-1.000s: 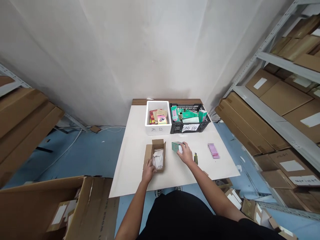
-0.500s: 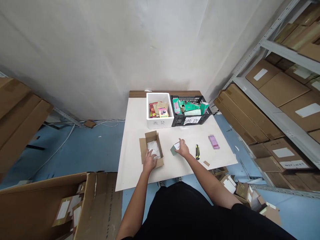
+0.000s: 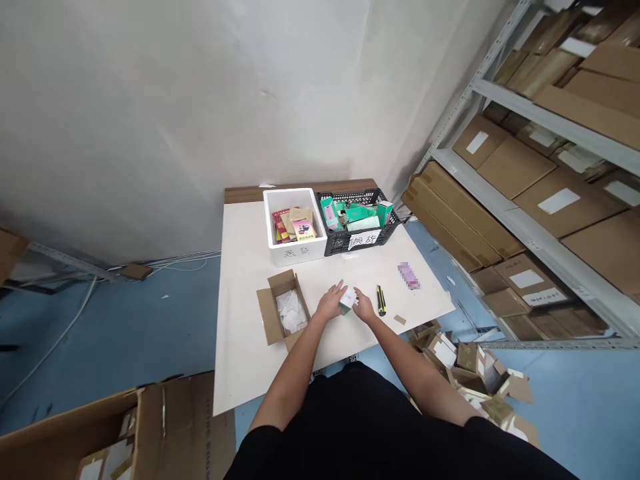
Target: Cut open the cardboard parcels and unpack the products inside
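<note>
Grasping the small box [image 3: 347,299] between the fingers of the left hand [image 3: 330,303] and right hand [image 3: 364,306], nearer the front edge of the tabletop [image 3: 243,253] than the back. Seemingly being finished with opening the carton [image 3: 271,316] toward the left edge, but leaving white wrapping [image 3: 291,311] inside. Apparently being midway through handling the small box, not showing clearly whether opened. Leaving the cutter [image 3: 381,301] lying untouched toward the front-right corner.

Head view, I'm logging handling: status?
Right hand holds green-and-white carton. Left hand at its other side. Utility knife lies apart, right; open cardboard box, left.
</note>
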A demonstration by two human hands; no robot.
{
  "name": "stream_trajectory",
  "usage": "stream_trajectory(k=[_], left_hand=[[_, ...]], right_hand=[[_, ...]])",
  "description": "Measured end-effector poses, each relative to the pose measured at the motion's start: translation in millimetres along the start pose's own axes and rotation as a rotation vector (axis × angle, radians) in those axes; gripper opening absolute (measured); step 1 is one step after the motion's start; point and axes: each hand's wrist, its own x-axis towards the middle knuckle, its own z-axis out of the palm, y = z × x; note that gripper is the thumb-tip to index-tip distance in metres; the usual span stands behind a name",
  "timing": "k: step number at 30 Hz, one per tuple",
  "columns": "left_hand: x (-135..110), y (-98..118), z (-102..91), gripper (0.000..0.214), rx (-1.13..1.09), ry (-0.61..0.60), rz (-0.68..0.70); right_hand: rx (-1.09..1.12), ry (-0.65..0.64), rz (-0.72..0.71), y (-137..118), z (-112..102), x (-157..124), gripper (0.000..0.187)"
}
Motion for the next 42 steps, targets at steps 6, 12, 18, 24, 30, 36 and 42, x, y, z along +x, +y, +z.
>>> stream_trajectory(k=[6,12,18,24,30,36,42], left_hand=[[35,3,-13.4,0.055,0.141,-0.142,-0.009],[37,-1,-14.0,0.055,0.012,0.008,-0.263],[22,2,8.3,0.099,-0.091,0.383,-0.503],[10,8,21.8,0.048,-0.013,0.397,-0.316],[13,9,26.7,0.044,-0.054,0.183,-0.253],[6,-1,21.6,0.067,-0.163,0.188,-0.2],[-9,4,40.1,0.095,-0.17,0.218,-0.225]], right_hand=[[0.256,0.059,0.178,13,9,-9,0.092],[0.321,0.039,0.108,4,7,-7,0.073],[0.15,0.078,0.128,-11,3,-6,0.067],[0.208,0.121,0.07,-12,-7,-8,0.046],[0.096,0.051,0.005,-11,-17,0,0.035],[-0.188,-0.166,0.003,-30,-34,20,0.026],[-0.305,-0.176,-0.092,-53,-34,25,0.041]])
